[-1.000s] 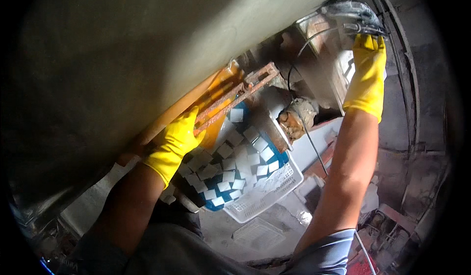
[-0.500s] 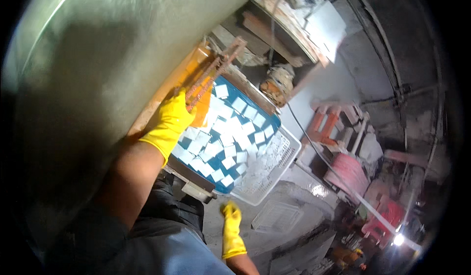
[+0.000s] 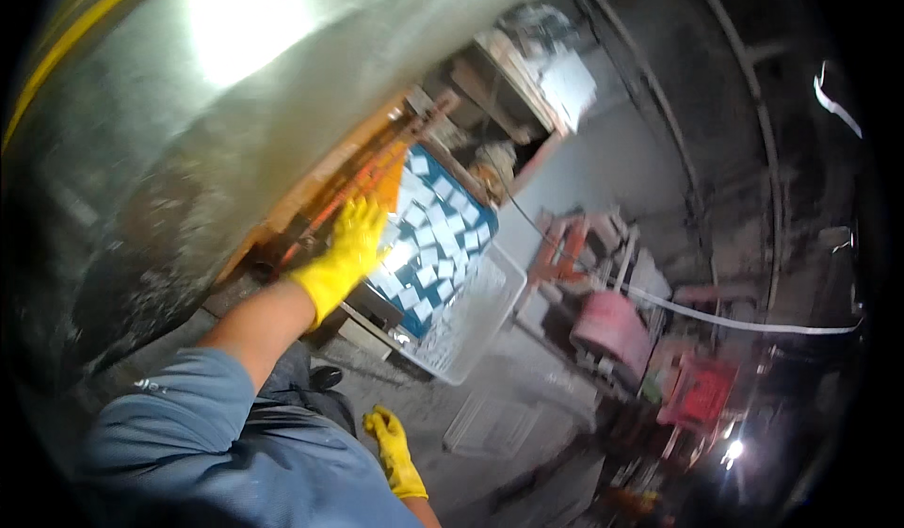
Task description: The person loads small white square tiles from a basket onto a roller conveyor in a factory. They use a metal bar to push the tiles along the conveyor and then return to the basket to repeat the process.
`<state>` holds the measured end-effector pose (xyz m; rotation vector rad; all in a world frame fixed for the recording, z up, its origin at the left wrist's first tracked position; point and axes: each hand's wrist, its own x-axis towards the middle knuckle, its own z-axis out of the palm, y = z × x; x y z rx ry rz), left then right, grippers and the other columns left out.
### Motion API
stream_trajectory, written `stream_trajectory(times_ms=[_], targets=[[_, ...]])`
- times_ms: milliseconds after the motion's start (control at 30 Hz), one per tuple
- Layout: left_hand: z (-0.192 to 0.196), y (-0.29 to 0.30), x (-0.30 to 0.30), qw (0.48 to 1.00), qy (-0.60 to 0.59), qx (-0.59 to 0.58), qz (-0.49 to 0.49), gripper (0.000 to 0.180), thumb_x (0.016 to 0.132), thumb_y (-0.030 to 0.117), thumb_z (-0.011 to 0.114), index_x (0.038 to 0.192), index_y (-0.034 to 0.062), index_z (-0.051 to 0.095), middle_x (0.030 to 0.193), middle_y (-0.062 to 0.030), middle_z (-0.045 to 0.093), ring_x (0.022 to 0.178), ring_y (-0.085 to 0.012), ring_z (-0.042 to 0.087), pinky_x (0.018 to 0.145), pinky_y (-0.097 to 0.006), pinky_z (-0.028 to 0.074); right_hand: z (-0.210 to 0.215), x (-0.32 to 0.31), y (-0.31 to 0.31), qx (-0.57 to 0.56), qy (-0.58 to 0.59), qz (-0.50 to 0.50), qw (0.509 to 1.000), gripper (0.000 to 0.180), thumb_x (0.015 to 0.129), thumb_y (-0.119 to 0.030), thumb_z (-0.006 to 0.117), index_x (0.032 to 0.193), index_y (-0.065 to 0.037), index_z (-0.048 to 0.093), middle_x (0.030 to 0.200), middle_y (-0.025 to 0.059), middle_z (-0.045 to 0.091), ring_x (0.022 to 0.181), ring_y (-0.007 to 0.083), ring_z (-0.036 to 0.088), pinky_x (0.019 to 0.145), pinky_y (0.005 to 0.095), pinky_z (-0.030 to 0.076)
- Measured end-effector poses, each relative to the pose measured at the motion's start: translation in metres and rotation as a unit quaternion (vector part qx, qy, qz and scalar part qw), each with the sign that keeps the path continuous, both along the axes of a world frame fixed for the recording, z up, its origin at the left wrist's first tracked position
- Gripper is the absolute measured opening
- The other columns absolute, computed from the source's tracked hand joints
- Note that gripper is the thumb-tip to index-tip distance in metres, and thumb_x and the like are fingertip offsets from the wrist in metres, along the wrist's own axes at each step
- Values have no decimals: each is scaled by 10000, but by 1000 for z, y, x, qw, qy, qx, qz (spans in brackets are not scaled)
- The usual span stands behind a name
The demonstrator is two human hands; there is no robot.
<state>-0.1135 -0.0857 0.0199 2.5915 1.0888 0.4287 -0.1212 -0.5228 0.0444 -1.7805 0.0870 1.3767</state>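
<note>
My left hand, in a yellow rubber glove, is open with fingers stretched and apart. It lies over the lower end of an orange sheet, beside white square pieces scattered on a blue tray. A rusty metal bar frame runs along the near side of the large grey drum-like body, just left of the hand and outside its fingers. My right hand, also yellow-gloved, hangs low beside my body. Its fingers are loosely bent and hold nothing that I can see.
A white perforated basket adjoins the blue tray. The big curved grey surface fills the upper left. Beyond stand a wooden shelf box, a pink roll and a red stool. A flat white crate lies on the floor.
My left hand has let go of the rusty bar frame, which now lies lower along the drum-like body. The fingers have spread out over the orange sheet. The whole view has shifted.
</note>
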Motion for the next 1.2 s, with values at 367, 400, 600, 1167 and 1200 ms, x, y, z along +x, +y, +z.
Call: stream_trajectory(times_ms=[367, 400, 600, 1167, 1200], targets=[[-210, -224, -443, 859, 181, -360, 317, 534, 862, 511, 639, 1185, 96, 727, 1250, -183, 672, 1194, -365, 612, 1007, -464, 478, -192, 113, -41, -35, -96, 147, 984, 353, 994, -195, 639, 1255, 33, 570, 1044, 149, 685, 926, 265, 688, 822, 358, 577], [-236, -251, -490, 772, 287, -365, 433, 473, 877, 507, 639, 1166, 150, 751, 1285, -137, 667, 1193, -337, 619, 998, -457, 492, -204, 110, -25, -5, -102, 171, 980, 359, 994, -195, 639, 1262, 33, 569, 1045, 145, 685, 925, 258, 687, 822, 354, 575], [-216, -414, -628, 741, 290, -452, 404, 561, 865, 501, 711, 1310, 160, 679, 1407, -138, 597, 1328, -315, 538, 1098, -449, 427, -165, 48, 32, 130, -97, 285, 945, 412, 987, -168, 652, 1327, 43, 552, 1097, 115, 677, 978, 194, 663, 858, 302, 548], [-134, -483, -785, 627, -129, -392, 660, 609, 957, 458, 618, 1365, 9, 559, 1312, -249, 568, 1175, -410, 585, 961, -489, 490, 89, -450, 415, 496, -255, 511, 654, 759, 937, -306, 723, 1514, 26, 358, 1549, 210, 402, 1429, 333, 394, 1178, 428, 319], [-130, -481, -810, 612, -127, -395, 674, 609, 954, 458, 622, 1361, 8, 562, 1301, -246, 573, 1165, -406, 588, 954, -486, 493, 100, -475, 444, 541, -320, 480, 612, 770, 918, -339, 736, 1495, 31, 385, 1525, 224, 435, 1414, 341, 422, 1176, 440, 331]])
